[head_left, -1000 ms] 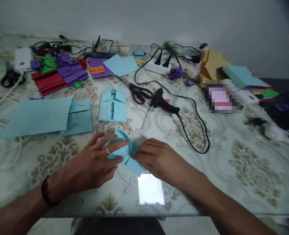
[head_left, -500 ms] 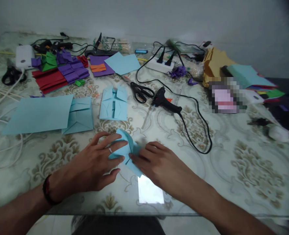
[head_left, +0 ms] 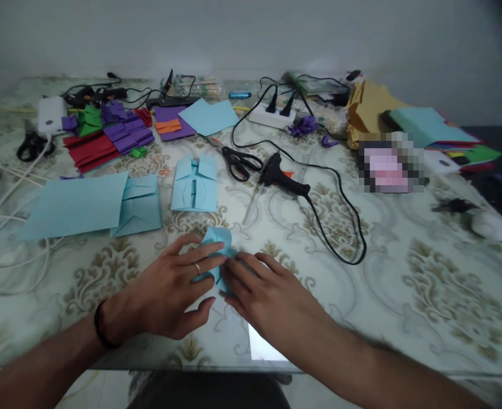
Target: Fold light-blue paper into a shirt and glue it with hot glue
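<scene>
A small folded sheet of light blue paper (head_left: 217, 237) lies on the table in front of me, mostly covered by both hands. My left hand (head_left: 176, 284) rests across its left part, fingers stretched out and thumb apart from the paper. On the right part, my right hand (head_left: 263, 284) has its fingers bent together and closed on the paper; the grip itself is partly hidden. Just beyond stands a creased light blue folded paper (head_left: 204, 190), lying flat. To the left, a plain light blue sheet (head_left: 78, 207) overlaps another folded light blue piece (head_left: 142, 213).
Beyond my right hand lie black scissors (head_left: 238, 162) and a black glue gun (head_left: 285, 179) with a looped cord. A white power strip (head_left: 272, 116) stands farther back. Red folded paper (head_left: 90, 152) and purple, green pieces lie back left; yellow paper (head_left: 368, 113) is back right.
The blue paper's right flap has come down under my right hand, which has moved slightly left. My left hand stays on the paper. The camera view has shifted slightly.
</scene>
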The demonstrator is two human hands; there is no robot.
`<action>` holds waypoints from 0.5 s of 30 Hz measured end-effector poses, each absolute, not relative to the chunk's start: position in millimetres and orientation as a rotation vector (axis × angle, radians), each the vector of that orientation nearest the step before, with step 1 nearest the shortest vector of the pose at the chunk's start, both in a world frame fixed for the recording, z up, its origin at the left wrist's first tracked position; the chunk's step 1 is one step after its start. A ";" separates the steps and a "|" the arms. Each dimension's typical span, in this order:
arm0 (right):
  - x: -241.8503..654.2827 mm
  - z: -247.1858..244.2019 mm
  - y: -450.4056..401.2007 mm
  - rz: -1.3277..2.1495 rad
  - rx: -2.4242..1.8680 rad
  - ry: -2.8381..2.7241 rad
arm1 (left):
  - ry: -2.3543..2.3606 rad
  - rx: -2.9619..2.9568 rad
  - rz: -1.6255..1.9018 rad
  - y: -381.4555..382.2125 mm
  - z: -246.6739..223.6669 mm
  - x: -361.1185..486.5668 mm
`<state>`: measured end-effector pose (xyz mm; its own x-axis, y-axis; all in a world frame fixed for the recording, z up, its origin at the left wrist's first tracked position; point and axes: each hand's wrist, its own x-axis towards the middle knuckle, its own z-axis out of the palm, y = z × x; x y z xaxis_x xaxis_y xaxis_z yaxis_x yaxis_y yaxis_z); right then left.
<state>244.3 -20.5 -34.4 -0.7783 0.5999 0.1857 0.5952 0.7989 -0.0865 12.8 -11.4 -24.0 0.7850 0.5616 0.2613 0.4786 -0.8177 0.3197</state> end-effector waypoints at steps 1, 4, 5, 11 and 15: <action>244.3 -34.3 -21.2 0.032 -0.940 -2.781 | 0.794 2.733 0.591 -11.0 -21.5 12.0; 244.5 -33.6 -22.8 0.030 -0.960 -2.787 | 0.953 2.575 0.840 -6.7 -14.9 6.6; 244.5 -33.2 -22.9 0.028 -0.962 -2.792 | 1.083 2.457 0.889 -4.2 -14.0 4.1; 244.6 -34.4 -20.5 0.016 -0.928 -2.801 | 1.334 1.772 0.712 8.8 -27.5 -4.7; 246.4 -39.3 -19.1 0.036 -0.906 -2.809 | 1.294 1.585 0.847 8.6 -34.3 -1.8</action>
<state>246.4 -19.1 -39.3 -0.7952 0.5814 0.1723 0.5768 0.8128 -0.0809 -1.8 8.6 -34.3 0.2196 0.9751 -0.0294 0.3638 -0.0539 0.9299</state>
